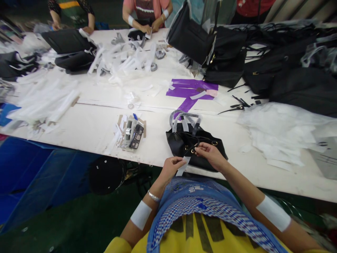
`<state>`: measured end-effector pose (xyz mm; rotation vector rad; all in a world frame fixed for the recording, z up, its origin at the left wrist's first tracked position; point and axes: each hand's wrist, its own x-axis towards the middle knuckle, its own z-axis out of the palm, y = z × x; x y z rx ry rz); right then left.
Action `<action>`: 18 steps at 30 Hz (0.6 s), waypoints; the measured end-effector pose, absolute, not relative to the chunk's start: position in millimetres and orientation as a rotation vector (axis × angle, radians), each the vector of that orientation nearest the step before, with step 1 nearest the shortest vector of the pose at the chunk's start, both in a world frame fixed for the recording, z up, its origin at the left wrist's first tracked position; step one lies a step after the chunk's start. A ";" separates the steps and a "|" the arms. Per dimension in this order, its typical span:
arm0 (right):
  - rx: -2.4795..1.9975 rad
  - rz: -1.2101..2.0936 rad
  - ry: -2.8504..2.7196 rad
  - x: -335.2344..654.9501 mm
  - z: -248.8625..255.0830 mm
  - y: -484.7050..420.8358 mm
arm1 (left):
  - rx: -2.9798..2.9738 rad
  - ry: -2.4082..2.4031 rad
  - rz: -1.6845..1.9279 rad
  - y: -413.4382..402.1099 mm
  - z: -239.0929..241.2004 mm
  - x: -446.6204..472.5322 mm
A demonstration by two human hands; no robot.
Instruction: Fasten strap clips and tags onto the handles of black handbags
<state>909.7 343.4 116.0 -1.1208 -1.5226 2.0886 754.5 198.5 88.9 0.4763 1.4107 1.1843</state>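
My left hand (172, 168) pinches a thin white strip (182, 168), my right hand (209, 154) a narrow black strap (190, 150), at a soft black gold-eyeletted bag (196, 162) on the long white table's (155, 149) near edge. Bag contents hidden; long axis left-to-right, right end angled nearer me, grey-wrapped handles (191, 115) pointing away.

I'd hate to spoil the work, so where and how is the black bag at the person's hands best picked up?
Probably by its wrapped handles, from above on the bag's far side: they form open loops there, while the left hand and right hand are at the near side of the black bag.
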 end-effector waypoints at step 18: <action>-1.203 1.953 -1.685 912.6 119.4 341.7 | 0.412 1.421 1.243 203.3 87.7 761.3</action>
